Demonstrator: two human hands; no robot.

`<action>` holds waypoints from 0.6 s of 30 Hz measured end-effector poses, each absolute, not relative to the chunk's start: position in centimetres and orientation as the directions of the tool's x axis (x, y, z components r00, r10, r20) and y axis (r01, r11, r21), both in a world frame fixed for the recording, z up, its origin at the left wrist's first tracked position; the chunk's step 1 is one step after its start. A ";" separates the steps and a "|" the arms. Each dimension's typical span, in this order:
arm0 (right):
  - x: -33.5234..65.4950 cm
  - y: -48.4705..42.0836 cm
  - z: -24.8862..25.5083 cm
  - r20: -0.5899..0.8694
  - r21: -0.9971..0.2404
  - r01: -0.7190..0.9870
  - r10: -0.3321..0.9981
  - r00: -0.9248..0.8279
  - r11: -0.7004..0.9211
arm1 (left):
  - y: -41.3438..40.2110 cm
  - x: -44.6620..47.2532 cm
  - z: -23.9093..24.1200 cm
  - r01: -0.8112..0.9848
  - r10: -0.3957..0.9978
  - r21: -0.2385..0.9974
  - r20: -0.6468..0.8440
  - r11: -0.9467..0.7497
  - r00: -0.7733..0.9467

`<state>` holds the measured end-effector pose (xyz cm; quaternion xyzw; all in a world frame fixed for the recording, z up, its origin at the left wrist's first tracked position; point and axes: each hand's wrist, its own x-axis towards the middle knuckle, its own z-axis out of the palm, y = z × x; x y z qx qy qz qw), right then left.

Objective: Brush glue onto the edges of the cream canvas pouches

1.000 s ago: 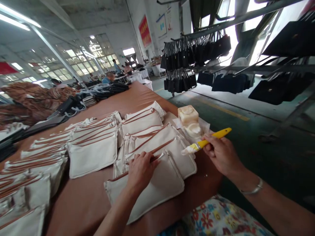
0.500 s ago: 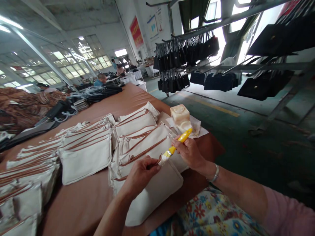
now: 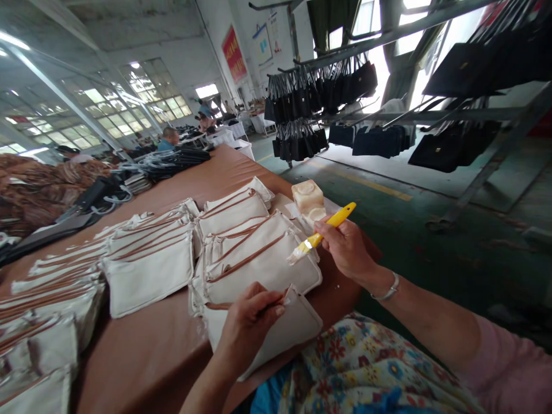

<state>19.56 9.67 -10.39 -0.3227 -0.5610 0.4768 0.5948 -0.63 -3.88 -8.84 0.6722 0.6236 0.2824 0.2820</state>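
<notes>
My left hand [image 3: 254,322] pinches the top corner of a cream-white bag piece [image 3: 287,333] with brown edging at its opening. The piece lies at the near edge of the table, partly hidden by that hand. A yellow-handled paintbrush [image 3: 341,215] is gripped in my right hand [image 3: 351,253]. Its pale, smeared bristles point down and left, over a pile of similar cream bags [image 3: 259,253] and apart from my left hand. Beyond the brush stands a yellowish-white, crusted square block or tub [image 3: 307,194]; which one I cannot tell.
Stacks of cream bags with brown trim [image 3: 150,276] cover the left of the brown-topped table [image 3: 146,351]. Dark bags with grey handles [image 3: 172,161] lie at its far end. Racks of hanging black bags [image 3: 297,103] stand to the right. A person [image 3: 167,140] sits farther back.
My right hand has drawn the brush up and away from my left fingertips, to the right. My left hand has shifted slightly down and still pinches the bag's corner.
</notes>
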 end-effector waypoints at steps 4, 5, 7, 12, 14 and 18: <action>19.7 8.4 -10.2 0.272 -0.948 -0.246 0.916 -0.295 0.202 | -5.2 0.2 -10.3 0.777 0.979 0.613 0.203 -0.143 0.020; 19.7 7.9 -10.1 0.245 -0.959 -0.230 0.898 -0.366 0.168 | -5.5 0.4 -10.6 0.796 0.970 0.585 0.242 -0.157 0.013; 20.0 7.1 -9.7 0.200 -0.974 -0.196 0.852 -0.484 0.118 | -6.1 0.5 -10.9 0.819 0.954 0.546 0.300 -0.177 0.006; 21.2 7.2 -8.9 0.236 -0.962 -0.220 0.893 -0.384 0.160 | -6.6 0.4 -10.8 0.839 0.941 0.502 0.336 -0.208 0.032; 21.0 7.1 -9.1 0.249 -0.960 -0.210 0.910 -0.332 0.186 | -6.5 0.2 -10.7 0.848 0.939 0.489 0.344 -0.204 0.028; 20.3 5.8 -9.6 0.108 -0.974 -0.227 0.851 -0.515 -0.014 | -6.5 -0.6 -11.4 0.904 0.956 0.404 0.292 -0.142 0.020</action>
